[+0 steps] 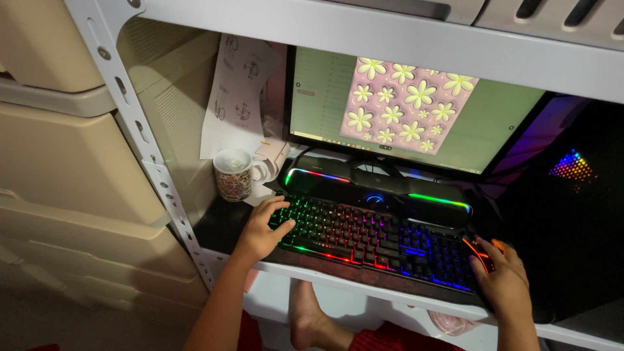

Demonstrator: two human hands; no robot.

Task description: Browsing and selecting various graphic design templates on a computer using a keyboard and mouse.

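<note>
Bare forearms and a bare foot (305, 318), with what seems red clothing (390, 339) at the lap.

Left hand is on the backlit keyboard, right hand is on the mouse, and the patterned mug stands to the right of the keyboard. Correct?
Not quite. In the head view the mug stands to the left of the keyboard, beside the shelf post. The rest holds: left hand on the keyboard's left end, right hand on the mouse.

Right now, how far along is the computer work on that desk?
Done: the monitor is on, showing a flower picture over a green window. In hand: the left hand rests on the lit keyboard, and the right hand covers the mouse. Left: cannot tell; the screen text is too small. The mug stands untouched.
</note>
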